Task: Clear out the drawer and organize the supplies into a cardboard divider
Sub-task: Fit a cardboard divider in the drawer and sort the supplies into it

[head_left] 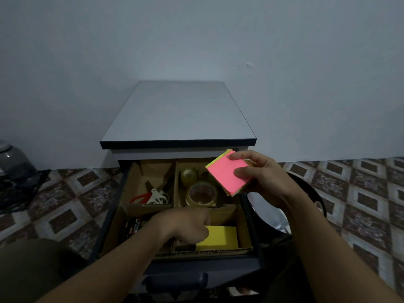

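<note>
The drawer [251, 217] is pulled out and holds a cardboard divider [205, 251] with several compartments. My right hand [264, 178] grips a pad of pink and yellow sticky notes [227, 173] above the drawer's right side. My left hand [188, 225] reaches down into the front right compartment with curled fingers, touching a yellow sticky-note pad [220, 237] that lies there; its fingertips are hidden. Two tape rolls, a large one [202, 194] and a small one [188, 174], sit in the back right compartment. Scissors [150, 196] lie in the back left one. Pens [131, 228] lie at the front left.
The cabinet top [177, 114] stands against a pale wall. A dark round bin [306, 200] stands right of the drawer on a patterned tile floor [360, 193]. A grey container [13, 162] is at the far left. The drawer handle [175, 279] is nearest me.
</note>
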### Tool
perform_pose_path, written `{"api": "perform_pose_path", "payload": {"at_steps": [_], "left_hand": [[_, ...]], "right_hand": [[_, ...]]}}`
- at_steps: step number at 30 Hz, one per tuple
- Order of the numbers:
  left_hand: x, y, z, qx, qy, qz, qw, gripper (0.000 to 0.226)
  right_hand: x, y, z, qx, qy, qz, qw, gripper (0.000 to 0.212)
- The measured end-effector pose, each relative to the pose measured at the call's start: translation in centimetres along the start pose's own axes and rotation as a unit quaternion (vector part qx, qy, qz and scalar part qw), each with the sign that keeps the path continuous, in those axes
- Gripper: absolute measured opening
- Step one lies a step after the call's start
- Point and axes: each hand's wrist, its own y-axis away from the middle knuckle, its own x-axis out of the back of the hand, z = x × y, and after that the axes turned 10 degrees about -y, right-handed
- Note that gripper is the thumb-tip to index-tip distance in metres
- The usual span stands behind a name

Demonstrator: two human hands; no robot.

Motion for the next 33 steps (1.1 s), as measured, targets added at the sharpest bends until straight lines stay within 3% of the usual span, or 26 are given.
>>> {"api": "perform_pose_path", "payload": {"at_steps": [7,12,19,23,27,31,33], "left_hand": [[2.8,2.3,-4.0,0.001,0.177,0.083,0.981,0.021],[2.4,2.5,-5.3,0.012,0.199,0.109,0.974,0.02],[2.3,2.0,-5.3,-0.006,0.197,0.101,0.975,0.018],[2.4,1.8,-5.4,-0.006,0.191,0.098,0.977,0.018],[2.4,1.9,-5.3,-0.004,0.192,0.099,0.976,0.018],[2.1,2.1,-5.3,-0.001,0.176,0.113,0.978,0.016],[1.8,2.2,-5.1,-0.006,0.169,0.1,0.98,0.012]], "right_hand": [[0.4,-0.1,0.6,-0.073,0.131,-0.138,0.979,0.023],[-0.4,0.1,1.6,-0.103,0.199,-0.214,0.951,0.026],[-1.3,0.4,1.9,-0.117,0.271,-0.238,0.925,0.027],[-1.8,0.3,2.5,-0.142,0.364,-0.278,0.878,0.026],[-2.5,0.2,2.8,-0.149,0.41,-0.246,0.865,0.033],[-2.1,0.2,3.4,-0.067,0.484,-0.159,0.858,0.03],[-1.8,0.5,3.6,-0.015,0.481,-0.1,0.871,0.021]]}}
